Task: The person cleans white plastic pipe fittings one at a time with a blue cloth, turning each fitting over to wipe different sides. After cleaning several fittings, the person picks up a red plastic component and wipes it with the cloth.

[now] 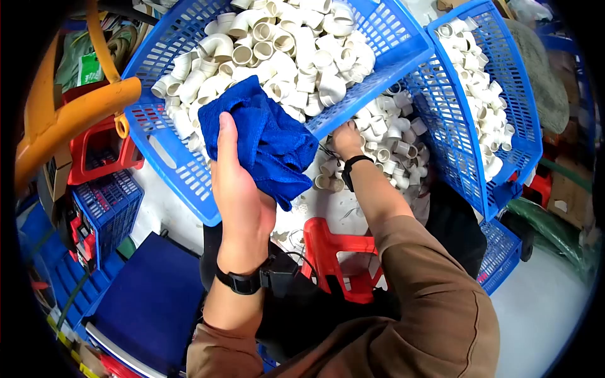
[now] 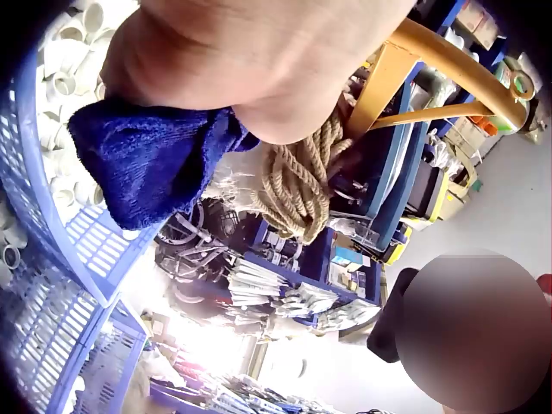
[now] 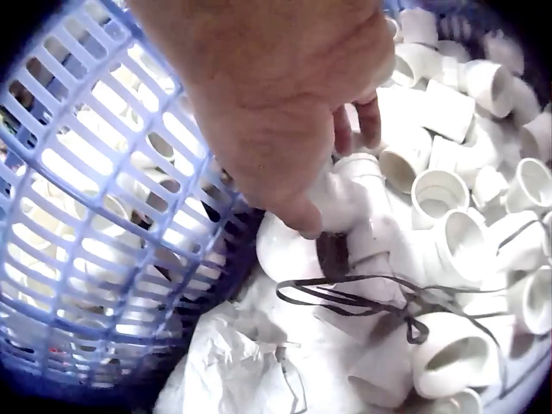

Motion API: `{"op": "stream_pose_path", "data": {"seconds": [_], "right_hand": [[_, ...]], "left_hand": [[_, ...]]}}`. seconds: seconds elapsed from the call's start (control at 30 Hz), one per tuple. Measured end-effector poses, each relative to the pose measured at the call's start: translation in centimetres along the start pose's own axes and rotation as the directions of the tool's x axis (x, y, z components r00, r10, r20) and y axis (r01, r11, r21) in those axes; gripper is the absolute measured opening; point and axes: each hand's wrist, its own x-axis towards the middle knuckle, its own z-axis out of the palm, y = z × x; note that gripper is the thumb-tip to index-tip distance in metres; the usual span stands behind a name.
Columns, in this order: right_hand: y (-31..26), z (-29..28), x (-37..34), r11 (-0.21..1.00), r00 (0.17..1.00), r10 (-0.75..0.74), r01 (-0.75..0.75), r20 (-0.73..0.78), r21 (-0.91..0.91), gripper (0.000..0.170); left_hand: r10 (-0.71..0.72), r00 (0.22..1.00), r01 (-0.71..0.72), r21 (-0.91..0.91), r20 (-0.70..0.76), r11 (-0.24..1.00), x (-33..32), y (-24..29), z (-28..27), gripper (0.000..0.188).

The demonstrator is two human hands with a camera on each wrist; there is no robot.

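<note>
My left hand [image 1: 241, 183] holds a bunched blue cloth [image 1: 261, 142] over the near side of a blue basket of white pipe fittings [image 1: 265, 50]. The thumb lies along the cloth's near side; the other fingers are hidden behind it. In the left wrist view the cloth [image 2: 151, 164] hangs below the hand. My right hand [image 1: 346, 140] reaches down into a lower heap of white fittings [image 1: 400, 135] beside the basket. In the right wrist view its thumb and fingers lie about a white pipe fitting [image 3: 349, 194], close to a thin black cord [image 3: 379, 302].
Another blue basket [image 1: 469, 126] with fittings stands on the right. A red stool [image 1: 334, 252] is between the knees. An orange metal frame [image 1: 75, 120] juts in at the left, above a blue crate [image 1: 110, 211]. White plastic sheeting [image 3: 233, 362] lies near the heap.
</note>
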Motion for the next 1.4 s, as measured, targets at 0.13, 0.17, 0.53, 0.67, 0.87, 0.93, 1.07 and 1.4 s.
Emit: {"op": "stream_pose_path", "data": {"seconds": [0.13,0.17,0.53,0.67,0.87,0.93,1.07,1.4], "right_hand": [[0.2,1.5,1.9,0.989,0.994,-0.108,0.109,0.018,-0.096,0.038],[0.9,2.9,2.8,0.976,0.986,-0.161,0.165,0.042,-0.143,0.037],[5.6,-10.5,-8.1,0.890,0.945,-0.074,0.207,-0.319,0.407,0.047],[6.5,-18.2,-16.1,0.423,0.912,-0.078,0.397,-0.403,0.815,0.041],[4.0,-24.4,-24.5,0.283,0.768,-0.037,0.622,-0.640,0.730,0.067],[4.7,-25.8,-26.3,0.353,0.772,-0.079,0.613,-0.631,0.707,0.065],[5.6,-26.6,-28.9,0.361,0.740,-0.118,0.654,-0.663,0.665,0.056],[5.0,-29.0,-32.9,0.348,0.628,-0.425,0.779,-0.652,0.522,0.064]], "left_hand": [[0.033,0.997,-0.026,0.111,-0.063,0.993,1.1,-0.6,0.2,0.040],[0.035,0.998,-0.027,0.142,-0.055,0.990,1.4,-0.8,0.2,0.042],[0.206,0.962,-0.259,0.356,0.180,0.898,-0.3,-1.9,0.1,0.038],[0.193,0.856,-0.451,0.514,0.479,0.730,-2.7,-1.9,-0.6,0.042],[0.237,0.399,-0.834,0.243,0.886,0.495,-5.1,-2.7,0.1,0.076],[0.229,0.440,-0.795,0.259,0.868,0.548,-5.9,-3.0,0.0,0.068],[-0.017,0.752,-0.411,0.489,0.659,0.770,-5.7,-3.7,-1.8,0.038],[-0.361,0.394,-0.402,0.512,0.845,0.759,-7.9,-0.8,-1.8,0.131]]}}
